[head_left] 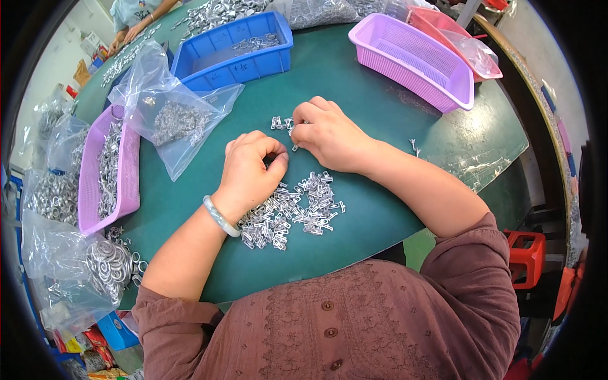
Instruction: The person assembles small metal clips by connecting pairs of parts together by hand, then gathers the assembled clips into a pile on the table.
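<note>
A loose pile of small silver metal fittings [272,218], shaped like slotted rectangular frames, lies on the green tabletop [373,244] in front of me. My left hand [250,166] is at the pile's far left edge, with its fingers curled and thumb drawn in; whatever they pinch is hidden. Beyond the pile, my right hand [330,136] is closed, fingertips pointing left. A small metal fitting [294,148] shows just under those fingertips. A few more fittings [276,123] stand together on the table left of this hand, partly covered by it.
A blue bin [231,73] holds some metal pieces at the back. Lilac baskets stand at back right [405,79] and left [132,174], the left one filled. Plastic bags of metal parts [183,120] line the left side. Another person's hand [134,31] works at far left.
</note>
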Demonstrator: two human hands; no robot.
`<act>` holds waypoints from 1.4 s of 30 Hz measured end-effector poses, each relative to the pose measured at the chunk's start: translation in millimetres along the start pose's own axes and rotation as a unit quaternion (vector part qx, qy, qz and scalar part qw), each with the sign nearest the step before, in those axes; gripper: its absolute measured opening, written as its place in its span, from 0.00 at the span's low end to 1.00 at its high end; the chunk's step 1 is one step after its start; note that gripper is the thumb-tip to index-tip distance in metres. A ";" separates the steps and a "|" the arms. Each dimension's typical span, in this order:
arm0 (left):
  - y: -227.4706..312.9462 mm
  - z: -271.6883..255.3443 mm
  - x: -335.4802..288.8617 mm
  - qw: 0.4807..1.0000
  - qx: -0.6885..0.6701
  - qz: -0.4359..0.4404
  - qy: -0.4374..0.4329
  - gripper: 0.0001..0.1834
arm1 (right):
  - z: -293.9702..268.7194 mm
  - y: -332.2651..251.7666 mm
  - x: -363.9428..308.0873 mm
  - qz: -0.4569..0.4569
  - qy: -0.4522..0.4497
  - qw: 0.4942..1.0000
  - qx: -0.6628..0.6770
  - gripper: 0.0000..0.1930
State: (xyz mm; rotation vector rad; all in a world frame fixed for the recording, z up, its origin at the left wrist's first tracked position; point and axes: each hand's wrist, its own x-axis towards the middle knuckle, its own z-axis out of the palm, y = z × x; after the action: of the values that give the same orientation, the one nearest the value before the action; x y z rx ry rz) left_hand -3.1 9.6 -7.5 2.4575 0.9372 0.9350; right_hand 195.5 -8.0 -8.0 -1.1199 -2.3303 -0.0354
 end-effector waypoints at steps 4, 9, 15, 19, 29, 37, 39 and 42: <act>-0.9 -0.7 -0.3 1.000 0.010 0.003 -0.023 0.03 | 1.0 -2.0 0.0 0.000 -0.007 1.000 0.015 0.03; -0.8 0.0 -0.3 1.000 -0.001 0.003 -0.023 0.04 | -0.4 -2.9 0.2 0.013 -0.011 0.999 0.032 0.02; 0.5 -0.2 -0.4 1.000 0.014 0.005 -0.017 0.05 | 0.4 -4.8 -1.2 0.035 -0.038 0.997 0.049 0.01; 0.8 -0.8 -1.0 0.999 0.013 -0.006 -0.038 0.06 | -1.3 -3.9 -2.5 0.035 -0.032 0.997 0.058 0.02; 0.8 0.1 -0.8 0.999 0.021 0.023 -0.016 0.06 | -3.3 -4.8 -2.8 0.053 -0.057 0.994 0.081 0.03; 1.9 -0.4 1.7 0.999 -0.027 0.037 -0.021 0.03 | -8.7 -7.1 -4.5 0.070 -0.030 0.987 0.144 0.04; 2.0 0.1 2.4 0.998 -0.033 0.055 -0.010 0.02 | -11.1 -5.5 -6.4 0.076 -0.025 0.982 0.171 0.04; 1.0 1.2 1.0 0.996 -0.090 0.013 -0.002 0.03 | -17.4 -5.2 -7.8 0.094 -0.018 0.971 0.218 0.03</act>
State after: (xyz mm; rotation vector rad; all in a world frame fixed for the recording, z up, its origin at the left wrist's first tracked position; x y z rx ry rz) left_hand -1.2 9.5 -7.4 2.3239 0.7854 0.9790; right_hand 203.7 -21.4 4.1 -1.1090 -2.1058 0.5445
